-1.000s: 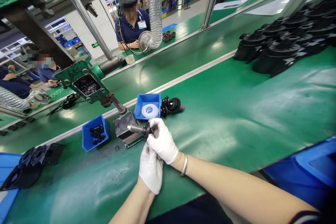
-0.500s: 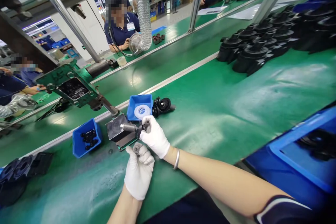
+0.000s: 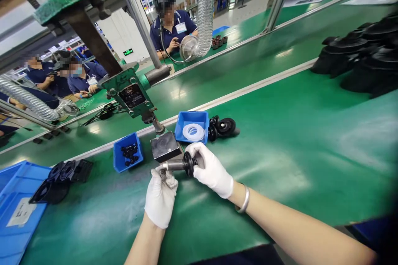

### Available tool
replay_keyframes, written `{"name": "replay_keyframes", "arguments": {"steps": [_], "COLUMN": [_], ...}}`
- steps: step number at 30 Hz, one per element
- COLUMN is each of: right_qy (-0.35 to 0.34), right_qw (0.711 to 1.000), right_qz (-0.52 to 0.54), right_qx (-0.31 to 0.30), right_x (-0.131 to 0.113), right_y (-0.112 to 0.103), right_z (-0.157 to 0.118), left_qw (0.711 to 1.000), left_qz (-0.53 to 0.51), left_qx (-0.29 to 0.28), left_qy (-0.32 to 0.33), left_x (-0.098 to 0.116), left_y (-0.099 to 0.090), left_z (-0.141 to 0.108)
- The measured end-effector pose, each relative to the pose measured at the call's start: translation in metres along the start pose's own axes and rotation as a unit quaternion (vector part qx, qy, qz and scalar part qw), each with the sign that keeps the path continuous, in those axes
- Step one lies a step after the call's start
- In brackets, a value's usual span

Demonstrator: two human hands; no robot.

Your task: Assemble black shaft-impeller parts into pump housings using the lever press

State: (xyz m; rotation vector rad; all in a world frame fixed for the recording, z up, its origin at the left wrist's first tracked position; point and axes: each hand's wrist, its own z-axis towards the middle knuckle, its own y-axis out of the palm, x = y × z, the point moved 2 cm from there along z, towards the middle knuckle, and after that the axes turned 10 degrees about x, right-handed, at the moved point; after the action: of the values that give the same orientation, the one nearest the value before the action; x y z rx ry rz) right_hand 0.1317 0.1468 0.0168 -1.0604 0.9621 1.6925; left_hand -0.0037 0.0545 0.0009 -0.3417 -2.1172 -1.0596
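Observation:
My right hand (image 3: 214, 172), in a white glove, pinches a grey metal shaft with a black disc (image 3: 188, 164) at its disc end. The shaft lies nearly level and its pale tip points left. My left hand (image 3: 160, 203), also gloved, is closed on a small grey round part (image 3: 162, 172) between thumb and fingers. The shaft's tip is right at this part; whether the two touch I cannot tell. Just behind the shaft stands a dark metal block (image 3: 166, 146) beneath the green press (image 3: 132, 93).
A blue bin with white rings (image 3: 192, 116) and a blue bin with small black parts (image 3: 116, 158) flank the block. Black wheel-like parts (image 3: 225, 126) lie right of them. Black housings (image 3: 370, 58) stand far right; a large blue crate (image 3: 18, 190) is at left. Co-workers sit across the bench.
The view has turned left, so the bench things appear farther right. My right hand has lowered the shaft from in front of the block, bringing its tip to the small part in my left hand.

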Motion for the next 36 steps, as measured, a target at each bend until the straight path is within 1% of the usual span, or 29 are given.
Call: {"name": "replay_keyframes", "arguments": {"steps": [3,5,8,10,12,13,14,15,17,19,21,24,25,29,30,32,34,36], "right_qy": [-0.02,-0.042,-0.114,-0.179,-0.215,-0.21,-0.185,-0.145,-0.042,0.041,0.077,0.079,0.074,0.035,0.026,0.013,0.003,-0.004], "right_qw": [0.997,0.993,0.981,0.968,0.959,0.961,0.969,0.979,0.996,0.998,0.996,0.995,0.996,0.999,0.999,0.999,0.999,0.999], "right_qz": [-0.058,-0.098,-0.144,-0.162,-0.166,-0.162,-0.151,-0.13,-0.069,-0.011,0.016,0.019,0.016,-0.004,-0.005,-0.002,0.0,-0.004], "right_qx": [-0.036,-0.044,-0.054,-0.069,-0.077,-0.075,-0.069,-0.061,-0.048,-0.043,-0.05,-0.053,-0.052,-0.031,-0.028,-0.029,-0.036,-0.04], "right_x": [0.001,-0.002,-0.011,-0.016,-0.018,-0.017,-0.014,-0.011,-0.003,0.002,0.004,0.001,0.0,0.0,0.0,0.001,0.001,0.001], "right_y": [0.003,0.003,0.002,0.002,0.002,0.003,0.003,0.004,0.007,0.01,0.012,0.011,0.011,0.008,0.008,0.008,0.008,0.007], "right_z": [-0.005,-0.006,-0.007,-0.009,-0.01,-0.01,-0.01,-0.009,-0.008,-0.007,-0.006,-0.006,-0.005,-0.005,-0.005,-0.005,-0.005,-0.006], "left_qw": [0.998,0.994,0.984,0.977,0.971,0.97,0.969,0.968,0.968,0.969,0.974,0.98,0.981,0.972,0.97,0.969,0.969,0.969], "left_qz": [0.039,0.071,0.128,0.163,0.187,0.192,0.193,0.19,0.178,0.164,0.151,0.144,0.144,0.149,0.153,0.163,0.169,0.173], "left_qx": [0.017,0.02,0.018,0.015,0.011,0.01,0.012,0.015,0.026,0.035,0.028,0.006,-0.005,-0.063,-0.07,-0.062,-0.036,-0.024], "left_qy": [0.048,0.081,0.124,0.14,0.147,0.151,0.156,0.162,0.176,0.182,0.168,0.134,0.134,0.169,0.174,0.173,0.174,0.177], "left_x": [0.007,0.013,0.027,0.036,0.041,0.042,0.041,0.04,0.034,0.029,0.026,0.026,0.028,0.033,0.033,0.033,0.032,0.031], "left_y": [-0.006,-0.008,-0.01,-0.011,-0.011,-0.01,-0.01,-0.009,-0.007,-0.005,-0.001,0.002,0.003,0.005,0.006,0.007,0.008,0.007], "left_z": [0.005,0.007,0.011,0.012,0.013,0.012,0.011,0.01,0.006,0.001,-0.004,-0.011,-0.013,-0.019,-0.02,-0.021,-0.02,-0.018]}}
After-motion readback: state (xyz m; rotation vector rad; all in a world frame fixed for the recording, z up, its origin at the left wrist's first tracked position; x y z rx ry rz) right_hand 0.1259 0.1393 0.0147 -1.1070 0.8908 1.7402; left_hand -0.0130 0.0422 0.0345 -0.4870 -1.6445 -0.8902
